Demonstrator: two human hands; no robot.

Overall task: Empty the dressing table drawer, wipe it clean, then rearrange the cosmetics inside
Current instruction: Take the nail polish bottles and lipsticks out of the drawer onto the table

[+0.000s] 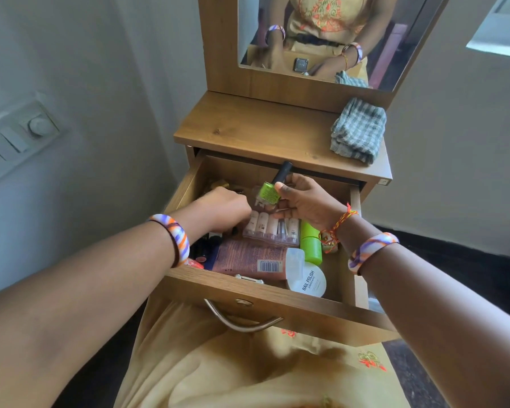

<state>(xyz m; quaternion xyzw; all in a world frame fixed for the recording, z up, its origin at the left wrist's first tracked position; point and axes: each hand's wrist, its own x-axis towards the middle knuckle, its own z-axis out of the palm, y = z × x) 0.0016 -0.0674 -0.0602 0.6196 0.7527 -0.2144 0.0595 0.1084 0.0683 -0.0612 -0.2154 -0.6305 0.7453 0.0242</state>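
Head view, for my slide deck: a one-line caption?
Right hand lifts green nail polish from open drawer; left hand reaches inside.

Open drawer [306, 316] crowded with cosmetics; bare floor only along its right side. Worktop [256, 128] mostly free, folded cloth [358, 131] at right.

Pale walls [100, 54] flank a wooden dressing table [259, 128] at frame centre, its mirror [321, 33] rising at top. A switch panel [18, 136] sits mid-left; a daylit window [504, 28] occupies the upper right, dark floor [468, 260] below.
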